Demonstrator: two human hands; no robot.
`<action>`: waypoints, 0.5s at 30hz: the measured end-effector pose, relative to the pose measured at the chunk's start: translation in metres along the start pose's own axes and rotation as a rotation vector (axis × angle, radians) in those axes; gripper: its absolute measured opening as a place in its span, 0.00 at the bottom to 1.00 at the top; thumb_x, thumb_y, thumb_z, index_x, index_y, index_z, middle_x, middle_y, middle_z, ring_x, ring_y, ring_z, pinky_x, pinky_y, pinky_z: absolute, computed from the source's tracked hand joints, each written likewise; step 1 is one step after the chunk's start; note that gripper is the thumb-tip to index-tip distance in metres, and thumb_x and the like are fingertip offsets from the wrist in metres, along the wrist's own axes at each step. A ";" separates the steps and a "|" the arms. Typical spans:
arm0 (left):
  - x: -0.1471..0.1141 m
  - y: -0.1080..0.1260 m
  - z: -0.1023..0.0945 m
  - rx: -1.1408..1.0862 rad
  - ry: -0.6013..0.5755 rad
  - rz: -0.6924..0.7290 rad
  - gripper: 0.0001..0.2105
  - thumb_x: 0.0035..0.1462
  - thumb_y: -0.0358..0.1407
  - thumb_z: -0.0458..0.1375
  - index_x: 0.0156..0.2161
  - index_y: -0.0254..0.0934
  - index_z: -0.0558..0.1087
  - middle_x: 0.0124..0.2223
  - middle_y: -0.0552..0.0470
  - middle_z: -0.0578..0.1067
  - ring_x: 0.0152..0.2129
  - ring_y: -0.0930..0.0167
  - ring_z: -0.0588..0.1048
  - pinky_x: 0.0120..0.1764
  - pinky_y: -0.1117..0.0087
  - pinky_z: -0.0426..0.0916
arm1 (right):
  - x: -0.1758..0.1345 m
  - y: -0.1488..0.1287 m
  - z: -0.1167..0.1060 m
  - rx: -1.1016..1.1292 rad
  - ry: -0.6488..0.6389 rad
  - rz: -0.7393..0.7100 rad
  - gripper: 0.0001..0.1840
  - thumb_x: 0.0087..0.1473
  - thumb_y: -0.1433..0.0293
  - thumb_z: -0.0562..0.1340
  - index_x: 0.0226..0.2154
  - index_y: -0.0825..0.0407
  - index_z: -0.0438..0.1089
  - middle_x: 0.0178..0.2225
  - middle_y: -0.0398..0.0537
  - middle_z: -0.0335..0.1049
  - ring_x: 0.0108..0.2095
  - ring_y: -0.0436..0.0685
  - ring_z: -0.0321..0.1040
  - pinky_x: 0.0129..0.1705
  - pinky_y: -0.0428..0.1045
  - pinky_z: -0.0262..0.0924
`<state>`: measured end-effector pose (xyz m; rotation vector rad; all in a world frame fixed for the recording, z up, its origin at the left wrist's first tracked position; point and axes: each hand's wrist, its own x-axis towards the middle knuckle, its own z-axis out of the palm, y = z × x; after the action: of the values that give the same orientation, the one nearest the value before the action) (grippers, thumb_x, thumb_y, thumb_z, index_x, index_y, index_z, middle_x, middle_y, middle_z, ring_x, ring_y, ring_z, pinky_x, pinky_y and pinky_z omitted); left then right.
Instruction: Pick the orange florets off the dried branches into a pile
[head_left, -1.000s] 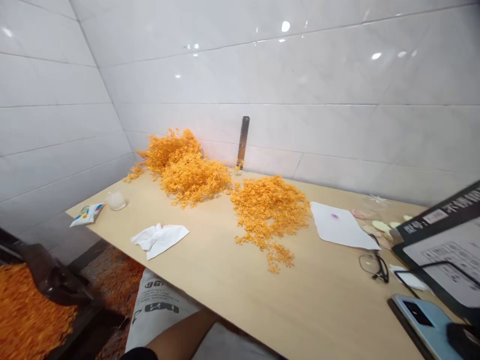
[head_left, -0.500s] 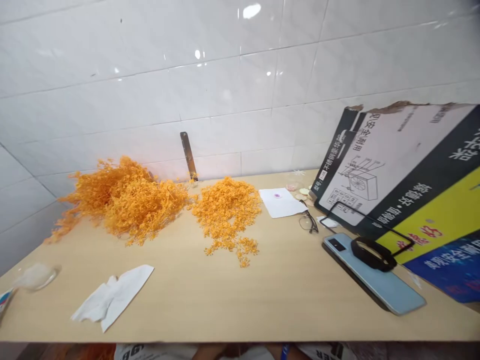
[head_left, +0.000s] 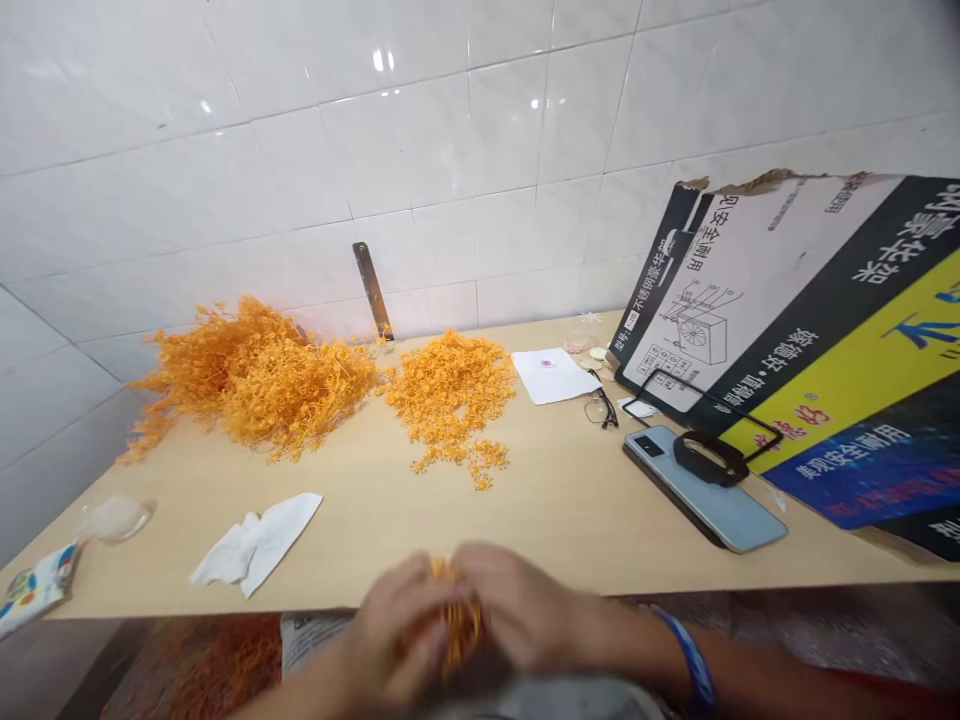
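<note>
At the table's front edge, my left hand point(head_left: 394, 630) and my right hand point(head_left: 521, 610) come together, slightly blurred. Both are closed around a small bunch of orange dried flowers point(head_left: 457, 632), which shows between the fingers. A blue band point(head_left: 694, 665) circles my right wrist. Farther back on the table lies a loose pile of orange flower heads point(head_left: 450, 385). To its left spreads a larger heap of orange flower sprigs point(head_left: 262, 380).
A crumpled white tissue point(head_left: 262, 545), a clear dish point(head_left: 116, 518) and a printed packet point(head_left: 37, 590) lie left. At right are white paper point(head_left: 553, 378), glasses point(head_left: 600, 410), a blue phone point(head_left: 697, 490) and a printed carton point(head_left: 757, 330). A dark strip point(head_left: 371, 290) leans on the wall.
Both hands have risen from below the table edge into view, closed around orange flowers. The camera view has shifted, bringing more of the packet at left into sight.
</note>
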<state>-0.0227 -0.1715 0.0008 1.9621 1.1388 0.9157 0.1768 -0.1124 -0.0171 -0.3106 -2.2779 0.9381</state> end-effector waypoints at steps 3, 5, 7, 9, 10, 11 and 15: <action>0.085 -0.008 -0.009 0.089 0.366 0.164 0.17 0.65 0.44 0.46 0.45 0.41 0.76 0.36 0.44 0.75 0.34 0.64 0.74 0.42 0.60 0.70 | 0.042 0.027 -0.036 0.026 0.279 0.076 0.09 0.58 0.71 0.50 0.28 0.50 0.62 0.29 0.48 0.64 0.30 0.54 0.61 0.36 0.50 0.59; 0.133 -0.017 -0.005 0.105 0.481 0.215 0.17 0.65 0.44 0.45 0.44 0.38 0.73 0.38 0.44 0.75 0.38 0.64 0.73 0.44 0.60 0.69 | 0.060 0.051 -0.051 0.035 0.419 0.183 0.10 0.58 0.70 0.52 0.24 0.50 0.56 0.25 0.43 0.58 0.26 0.52 0.56 0.31 0.48 0.55; 0.160 -0.027 0.002 0.077 0.506 0.223 0.15 0.65 0.43 0.47 0.45 0.37 0.71 0.40 0.44 0.74 0.40 0.65 0.73 0.45 0.62 0.69 | 0.065 0.071 -0.062 0.076 0.481 0.241 0.11 0.58 0.68 0.52 0.25 0.50 0.56 0.22 0.40 0.52 0.24 0.50 0.51 0.28 0.47 0.50; 0.165 -0.038 0.007 0.028 0.476 0.205 0.14 0.64 0.42 0.49 0.48 0.37 0.69 0.43 0.43 0.74 0.40 0.65 0.73 0.45 0.62 0.70 | 0.060 0.082 -0.067 0.143 0.466 0.271 0.09 0.60 0.66 0.53 0.28 0.51 0.59 0.22 0.38 0.51 0.24 0.50 0.49 0.27 0.47 0.48; 0.162 -0.043 0.008 0.019 0.456 0.200 0.14 0.64 0.41 0.50 0.49 0.37 0.68 0.44 0.43 0.74 0.40 0.65 0.74 0.45 0.62 0.70 | 0.055 0.084 -0.068 0.181 0.435 0.282 0.09 0.60 0.64 0.53 0.31 0.51 0.62 0.22 0.38 0.51 0.23 0.49 0.48 0.27 0.46 0.47; 0.157 -0.046 0.008 0.025 0.430 0.200 0.14 0.64 0.41 0.51 0.50 0.37 0.68 0.45 0.43 0.74 0.41 0.65 0.74 0.45 0.62 0.70 | 0.051 0.084 -0.067 0.212 0.400 0.293 0.10 0.60 0.63 0.53 0.35 0.52 0.64 0.21 0.37 0.51 0.22 0.49 0.48 0.26 0.46 0.46; 0.141 -0.051 0.001 0.044 0.333 0.316 0.16 0.63 0.40 0.53 0.53 0.38 0.69 0.49 0.43 0.74 0.47 0.62 0.73 0.49 0.60 0.68 | 0.043 0.074 -0.064 0.258 0.310 0.307 0.19 0.57 0.55 0.59 0.43 0.53 0.68 0.25 0.40 0.61 0.24 0.49 0.54 0.28 0.46 0.51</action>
<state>0.0085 -0.0247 -0.0088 2.1159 1.0454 1.4373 0.1830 -0.0060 -0.0134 -0.6550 -1.8336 1.2299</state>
